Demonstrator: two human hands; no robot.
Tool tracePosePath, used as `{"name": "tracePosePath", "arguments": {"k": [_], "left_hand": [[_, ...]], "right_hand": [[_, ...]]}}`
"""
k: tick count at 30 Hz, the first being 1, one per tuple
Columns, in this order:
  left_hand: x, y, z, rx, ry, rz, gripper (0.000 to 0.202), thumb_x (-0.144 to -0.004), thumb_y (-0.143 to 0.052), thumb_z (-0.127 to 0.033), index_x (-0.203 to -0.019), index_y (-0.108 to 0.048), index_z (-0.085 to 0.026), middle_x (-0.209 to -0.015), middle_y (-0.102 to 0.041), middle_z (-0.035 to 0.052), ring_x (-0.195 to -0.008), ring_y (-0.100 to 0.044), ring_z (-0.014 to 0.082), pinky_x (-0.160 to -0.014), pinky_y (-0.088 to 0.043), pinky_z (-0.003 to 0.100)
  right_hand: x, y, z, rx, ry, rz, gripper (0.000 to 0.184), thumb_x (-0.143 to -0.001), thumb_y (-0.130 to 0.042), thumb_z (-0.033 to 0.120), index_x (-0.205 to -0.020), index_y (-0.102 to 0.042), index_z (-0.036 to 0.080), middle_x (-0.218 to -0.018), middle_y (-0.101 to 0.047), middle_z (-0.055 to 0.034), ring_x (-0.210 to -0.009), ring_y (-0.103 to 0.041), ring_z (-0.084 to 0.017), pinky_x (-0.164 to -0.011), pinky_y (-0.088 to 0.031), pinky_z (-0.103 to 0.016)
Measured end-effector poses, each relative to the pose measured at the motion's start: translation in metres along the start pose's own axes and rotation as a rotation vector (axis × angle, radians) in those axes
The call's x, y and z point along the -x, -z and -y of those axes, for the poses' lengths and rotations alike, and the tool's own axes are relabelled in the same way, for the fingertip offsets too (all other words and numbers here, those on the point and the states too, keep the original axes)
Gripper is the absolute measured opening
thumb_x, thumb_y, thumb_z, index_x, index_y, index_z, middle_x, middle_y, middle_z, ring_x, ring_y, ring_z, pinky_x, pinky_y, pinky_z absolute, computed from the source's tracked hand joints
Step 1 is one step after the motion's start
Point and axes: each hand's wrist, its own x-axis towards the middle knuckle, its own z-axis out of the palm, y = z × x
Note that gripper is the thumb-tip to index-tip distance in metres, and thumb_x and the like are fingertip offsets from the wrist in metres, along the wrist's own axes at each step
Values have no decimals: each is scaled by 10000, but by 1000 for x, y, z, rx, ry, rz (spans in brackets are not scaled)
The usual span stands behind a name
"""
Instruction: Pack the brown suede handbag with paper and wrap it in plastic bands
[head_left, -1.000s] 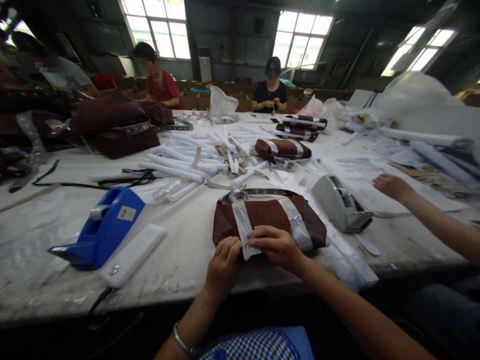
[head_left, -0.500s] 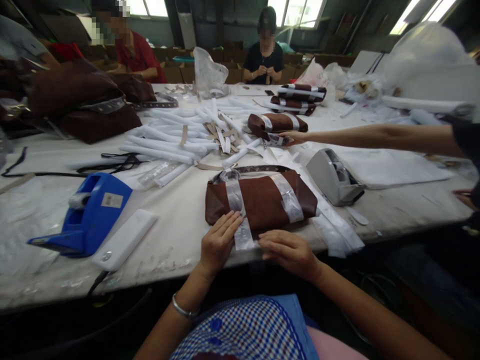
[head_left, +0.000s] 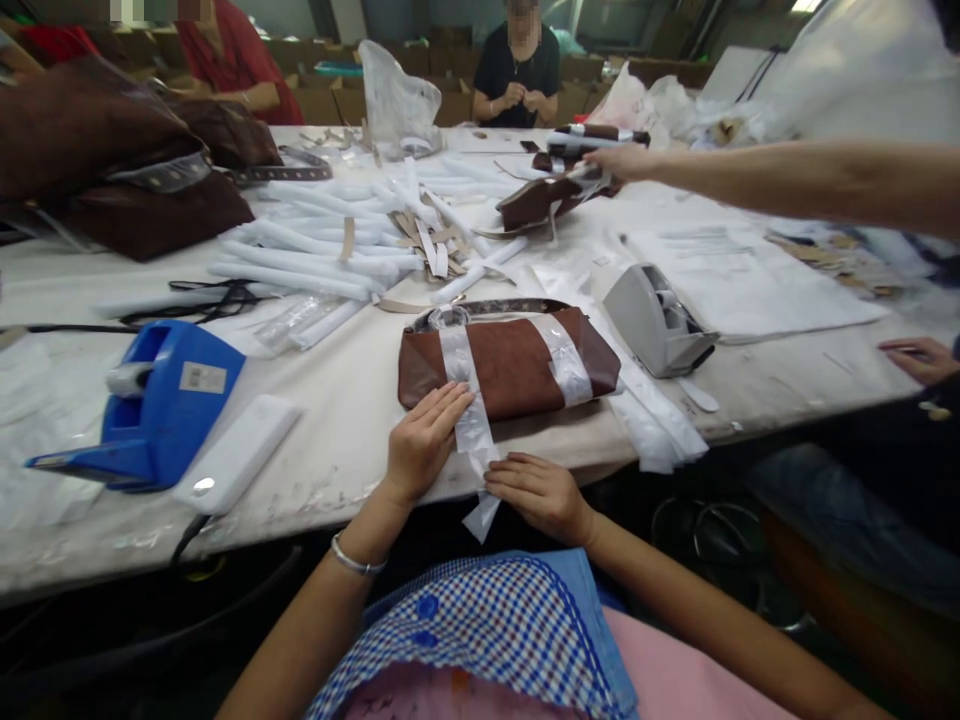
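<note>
Your L hand (head_left: 420, 445) lies w/ fingers flat on clear strip (head_left: 472, 433) at brown bag (head_left: 514, 365); your R hand (head_left: 551, 495) pinches strip's tail nr surface (head_left: 334, 405) edge.

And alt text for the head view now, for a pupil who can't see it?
A person's left hand rests on a pale strip on a brown bag; the right hand is at the strip's lower end, which hangs off the table. A blue dispenser stands at left, a grey one at right; beyond, a co-worker's hand holds another bag.
</note>
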Motion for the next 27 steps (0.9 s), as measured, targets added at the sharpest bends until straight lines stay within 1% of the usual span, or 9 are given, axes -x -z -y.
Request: {"name": "tracePosePath", "arguments": {"k": [4, 8, 12, 14, 17, 19, 21, 24, 27], "left_hand": [[-2, -2, 2, -4, -5, -8, 512, -925, -450, -25, -1394, -544, -209, -1374, -629, 55, -1297, -570, 198, -1092, -509, 399], [2, -6, 2, -2, -6, -10, 524, -927, -445, -30, -1418, -516, -199, -1384, -619, 72, -1315, -553, 207, -1102, -500, 420], [5, -9, 2, -18, -22, -37, 538, -930, -432, -21, -1432, -495, -204, -1366, -633, 73, -1305, -562, 205, -1097, -503, 428], [5, -10, 2, -34, -24, -54, 525, -933, -450, -26, -1427, -497, -199, -1357, -639, 79, -1289, -577, 208, -1087, -512, 426], [5, -11, 2, -52, -24, -63, 499, -939, -489, -48, -1419, -500, -184, -1351, -642, 85, -1270, -594, 210, -1085, -515, 420], [5, -12, 2, -60, -24, -75, 487, -937, -502, -52, -1411, -502, -165, -1346, -646, 92, -1260, -602, 206, -1084, -517, 410], [5, -12, 1, -65, -23, -86, 483, -931, -493, -38, -1402, -507, -147, -1334, -653, 98, -1252, -608, 202, -1082, -519, 401], [5, -12, 1, -57, -19, -74, 499, -924, -468, -19, -1405, -506, -147, -1338, -652, 89, -1268, -595, 202, -1090, -512, 398], [5, -13, 1, -56, -11, -66, 512, -930, -461, -27, -1423, -493, -159, -1357, -639, 84, -1280, -585, 208, -1093, -511, 406]], "right_hand": [[-11, -2, 8, -80, 3, 3, 299, -978, -516, 116, -1224, -656, 212, -1130, -749, -78, -1104, -687, -196, -975, -572, -374], [-23, 9, 11, -167, 68, 20, 249, -966, -623, 263, -1208, -653, 213, -1079, -762, -75, -1016, -717, -188, -972, -569, -359], [-45, 28, 6, -37, -53, -188, 305, -953, -637, 202, -1253, -640, 258, -1075, -757, -53, -999, -711, -174, -973, -556, -358], [-58, 33, -2, 42, -102, -221, 348, -932, -673, 221, -1275, -631, 265, -1105, -744, -52, -1037, -689, -188, -997, -541, -366], [-74, 32, -15, 151, -78, -82, 503, -888, -728, 376, -1347, -581, 231, -1246, -682, -95, -1187, -606, -248, -1097, -470, -442], [-79, 30, -23, 215, -40, 42, 561, -889, -720, 411, -1384, -544, 216, -1353, -619, -113, -1288, -532, -273, -1169, -378, -503], [-82, 27, -29, 261, 2, 82, 479, -924, -686, 340, -1367, -553, 219, -1383, -604, -101, -1312, -515, -266, -1192, -334, -521], [-84, 26, -34, 276, 101, -1, 303, -963, -597, 161, -1253, -630, 243, -1249, -698, -47, -1197, -612, -216, -1147, -403, -478], [-87, 27, -35, 239, 165, -29, 288, -970, -538, 95, -1174, -667, 253, -1120, -751, -21, -1083, -678, -184, -1106, -452, -452]]}}
